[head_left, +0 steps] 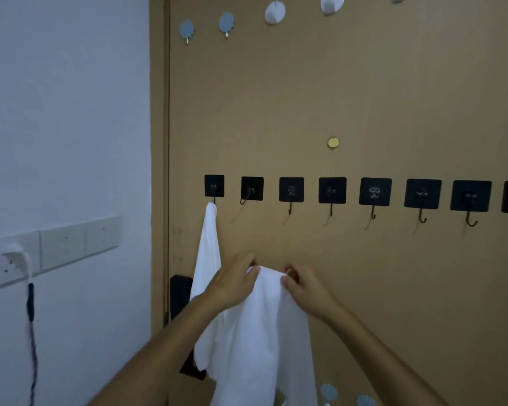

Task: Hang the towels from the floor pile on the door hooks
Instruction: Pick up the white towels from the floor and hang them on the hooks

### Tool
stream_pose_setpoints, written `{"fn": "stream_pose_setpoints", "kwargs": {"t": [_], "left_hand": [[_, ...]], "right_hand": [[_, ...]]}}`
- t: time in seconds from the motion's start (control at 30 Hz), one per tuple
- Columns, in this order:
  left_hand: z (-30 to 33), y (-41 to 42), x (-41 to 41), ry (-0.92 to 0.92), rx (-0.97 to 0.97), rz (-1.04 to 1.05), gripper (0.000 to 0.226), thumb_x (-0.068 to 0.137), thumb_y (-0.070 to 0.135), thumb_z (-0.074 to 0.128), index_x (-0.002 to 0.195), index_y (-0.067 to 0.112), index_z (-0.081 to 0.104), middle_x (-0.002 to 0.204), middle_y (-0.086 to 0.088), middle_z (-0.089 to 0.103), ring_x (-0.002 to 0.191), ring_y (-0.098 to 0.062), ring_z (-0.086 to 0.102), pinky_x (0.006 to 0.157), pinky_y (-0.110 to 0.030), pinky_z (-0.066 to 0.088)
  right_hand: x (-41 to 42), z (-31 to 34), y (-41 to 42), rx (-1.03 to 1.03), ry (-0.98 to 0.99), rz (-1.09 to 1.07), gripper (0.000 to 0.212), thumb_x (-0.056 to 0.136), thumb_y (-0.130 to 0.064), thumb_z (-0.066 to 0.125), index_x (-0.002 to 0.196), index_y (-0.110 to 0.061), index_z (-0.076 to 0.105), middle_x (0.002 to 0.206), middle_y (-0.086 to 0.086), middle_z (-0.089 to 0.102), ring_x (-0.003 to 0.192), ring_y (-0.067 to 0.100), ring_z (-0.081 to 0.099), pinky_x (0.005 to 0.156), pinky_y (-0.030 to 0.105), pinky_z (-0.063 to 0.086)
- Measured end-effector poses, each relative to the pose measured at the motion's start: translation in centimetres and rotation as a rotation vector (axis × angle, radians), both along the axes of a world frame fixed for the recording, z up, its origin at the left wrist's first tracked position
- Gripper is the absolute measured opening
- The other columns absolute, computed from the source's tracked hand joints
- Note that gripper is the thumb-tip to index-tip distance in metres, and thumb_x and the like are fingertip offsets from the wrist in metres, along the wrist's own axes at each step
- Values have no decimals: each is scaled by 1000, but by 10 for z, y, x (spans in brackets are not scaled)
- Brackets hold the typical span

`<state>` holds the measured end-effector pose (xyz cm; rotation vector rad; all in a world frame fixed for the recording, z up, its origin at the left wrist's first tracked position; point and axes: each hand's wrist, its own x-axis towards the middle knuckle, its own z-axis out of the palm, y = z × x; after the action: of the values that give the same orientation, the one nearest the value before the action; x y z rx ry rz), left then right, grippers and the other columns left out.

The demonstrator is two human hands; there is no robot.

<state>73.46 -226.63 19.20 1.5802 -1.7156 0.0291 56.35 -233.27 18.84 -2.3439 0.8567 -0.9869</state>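
A brown door point(364, 98) carries a row of several black square hooks. From the leftmost hook point(214, 186) one white towel point(207, 244) hangs down. I hold up a second white towel point(261, 332) in front of the door, below the second hook point(252, 189). My left hand point(235, 284) pinches its top edge on the left. My right hand point(304, 285) pinches the same edge on the right. The towel's lower part runs out of the bottom of the view. The floor pile is out of sight.
The other black hooks, such as the third hook point(291, 191), are bare. Round grey and white hooks point(275, 12) sit higher on the door, and a yellow disc point(333, 142) at mid height. On the white wall to the left a socket strip point(62, 249) holds a plug with a dark cable point(31, 317).
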Motion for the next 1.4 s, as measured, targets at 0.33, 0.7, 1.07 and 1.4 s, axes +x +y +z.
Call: {"fn": "stream_pose_setpoints", "kwargs": {"t": [0.33,0.7,1.07,1.4], "left_hand": [[119,-99,93,-87,-245,6,13,91,10,43,82,10,51,79,6,52,75,-14,47,63,-27,38],[94,-177,136,-57,-78,-42,17,91,11,45,77,15,53,72,5,54,75,-18,54,60,-26,41],[88,-178,124,-72,-98,-59,18,95,13,43,80,9,52,86,-8,58,82,-26,55,68,-37,44],[35,-164,111,191,-170,16,24,99,16,39,112,1,52,114,-15,54,102,-28,54,84,-32,43]], "right_hand": [[103,111,-80,-283,-107,-226,13,91,-5,43,87,-15,51,88,0,58,76,12,51,61,24,42],[153,99,-122,-251,59,-478,20,85,0,42,91,-7,60,99,9,63,89,23,59,72,34,51],[154,90,-133,-427,65,-562,16,90,-2,42,99,-4,55,105,9,52,89,26,54,73,37,49],[170,13,-117,-379,-240,-453,35,97,-32,38,101,-9,64,101,0,51,96,16,46,82,27,37]]}}
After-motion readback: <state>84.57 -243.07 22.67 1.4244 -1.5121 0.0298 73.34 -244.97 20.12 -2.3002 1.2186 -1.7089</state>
